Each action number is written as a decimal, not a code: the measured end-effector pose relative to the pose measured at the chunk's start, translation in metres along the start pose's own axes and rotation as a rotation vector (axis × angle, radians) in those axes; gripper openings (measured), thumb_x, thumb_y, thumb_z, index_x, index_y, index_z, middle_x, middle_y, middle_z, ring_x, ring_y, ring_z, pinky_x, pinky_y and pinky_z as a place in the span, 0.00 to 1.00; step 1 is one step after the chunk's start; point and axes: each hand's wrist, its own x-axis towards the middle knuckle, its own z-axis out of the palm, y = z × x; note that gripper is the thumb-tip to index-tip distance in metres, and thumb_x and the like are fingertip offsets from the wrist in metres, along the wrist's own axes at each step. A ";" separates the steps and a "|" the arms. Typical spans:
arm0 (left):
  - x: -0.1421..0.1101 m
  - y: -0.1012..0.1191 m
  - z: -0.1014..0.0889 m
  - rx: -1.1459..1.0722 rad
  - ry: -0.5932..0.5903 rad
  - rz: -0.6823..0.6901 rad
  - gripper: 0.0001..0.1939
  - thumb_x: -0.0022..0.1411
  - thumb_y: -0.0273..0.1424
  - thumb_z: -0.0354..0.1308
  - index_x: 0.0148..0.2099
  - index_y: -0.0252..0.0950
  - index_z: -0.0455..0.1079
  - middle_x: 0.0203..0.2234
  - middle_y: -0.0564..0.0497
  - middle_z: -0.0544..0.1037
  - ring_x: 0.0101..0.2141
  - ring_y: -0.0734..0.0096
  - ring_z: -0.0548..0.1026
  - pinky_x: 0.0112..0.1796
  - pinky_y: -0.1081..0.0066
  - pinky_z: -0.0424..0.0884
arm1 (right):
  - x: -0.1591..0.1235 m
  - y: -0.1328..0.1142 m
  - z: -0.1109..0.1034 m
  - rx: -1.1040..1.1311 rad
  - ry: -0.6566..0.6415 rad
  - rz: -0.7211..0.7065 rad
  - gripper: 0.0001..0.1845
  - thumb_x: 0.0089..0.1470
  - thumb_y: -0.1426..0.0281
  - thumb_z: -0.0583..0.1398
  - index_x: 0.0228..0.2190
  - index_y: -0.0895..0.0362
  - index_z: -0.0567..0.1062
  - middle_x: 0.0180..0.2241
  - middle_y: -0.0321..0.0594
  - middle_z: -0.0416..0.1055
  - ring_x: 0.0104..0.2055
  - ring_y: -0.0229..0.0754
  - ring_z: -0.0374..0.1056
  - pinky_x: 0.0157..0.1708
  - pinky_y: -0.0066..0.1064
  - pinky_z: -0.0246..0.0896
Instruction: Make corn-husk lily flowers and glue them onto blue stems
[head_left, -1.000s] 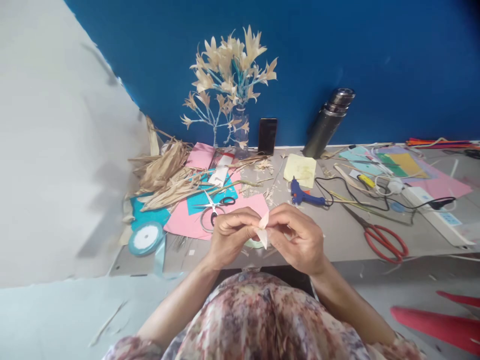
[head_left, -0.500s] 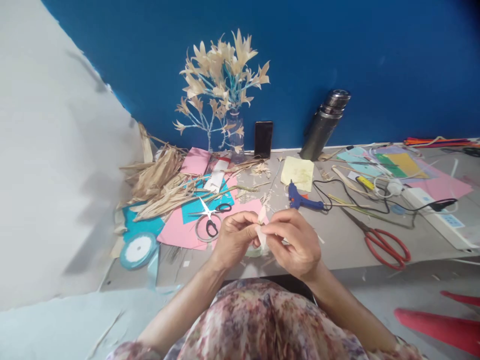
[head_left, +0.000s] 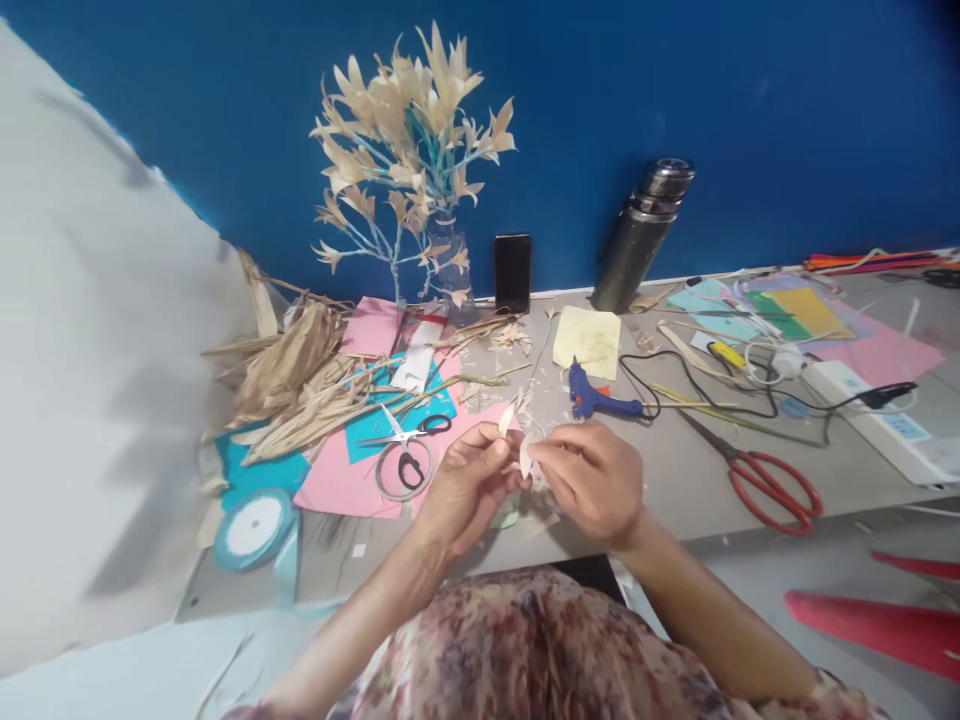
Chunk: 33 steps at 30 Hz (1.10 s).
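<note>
My left hand (head_left: 472,478) pinches a small pale petal-shaped piece of husk (head_left: 506,419) between thumb and forefinger. Close beside it, my right hand (head_left: 592,478) has its fingertips closed on another pale petal piece (head_left: 526,457). Both hands are held low over the front of the table, a small gap between the two pieces. Left of my left hand, small scissors (head_left: 405,437) lie spread on pink and blue paper, with a roll of tape (head_left: 380,484) under them. A blue glue gun (head_left: 600,396) lies beyond my right hand.
Dried husks (head_left: 281,365) and a blue ribbon spool (head_left: 253,528) lie on the left. Pale husk flowers (head_left: 409,150) stand in a clear bottle, beside a phone (head_left: 513,273) and flask (head_left: 643,235). Red-handled scissors (head_left: 772,490) and a power strip (head_left: 870,425) lie on the right, with a cord between.
The pieces were together between my fingertips; now my hands have drawn slightly apart, each with one pale piece. The view has shifted a little, moving the table things leftward.
</note>
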 end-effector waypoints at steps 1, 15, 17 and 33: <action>0.000 -0.001 0.000 0.030 0.020 0.026 0.15 0.49 0.32 0.76 0.32 0.34 0.72 0.31 0.53 0.77 0.28 0.75 0.74 0.32 0.72 0.75 | -0.002 0.003 0.002 -0.046 -0.012 0.013 0.11 0.60 0.79 0.61 0.36 0.53 0.81 0.33 0.40 0.78 0.30 0.38 0.68 0.32 0.30 0.60; 0.053 0.005 -0.005 0.241 0.167 0.142 0.15 0.46 0.33 0.76 0.30 0.33 0.73 0.19 0.56 0.74 0.21 0.80 0.71 0.24 0.79 0.68 | -0.014 0.063 -0.002 -0.280 -0.278 0.217 0.13 0.63 0.73 0.58 0.48 0.58 0.77 0.44 0.50 0.76 0.47 0.52 0.69 0.48 0.42 0.64; 0.071 0.015 -0.006 0.280 0.174 0.125 0.16 0.44 0.32 0.77 0.29 0.32 0.74 0.20 0.55 0.75 0.22 0.79 0.73 0.26 0.78 0.70 | -0.014 0.089 -0.010 -0.401 -0.449 0.300 0.17 0.60 0.70 0.62 0.50 0.60 0.75 0.48 0.53 0.75 0.50 0.57 0.67 0.50 0.46 0.62; 0.233 -0.008 0.032 0.592 0.233 -0.033 0.15 0.47 0.18 0.73 0.24 0.30 0.68 0.16 0.51 0.74 0.20 0.68 0.79 0.24 0.73 0.74 | -0.019 0.141 -0.020 -0.393 -0.675 0.457 0.12 0.54 0.68 0.66 0.42 0.57 0.78 0.45 0.49 0.73 0.47 0.54 0.65 0.48 0.42 0.59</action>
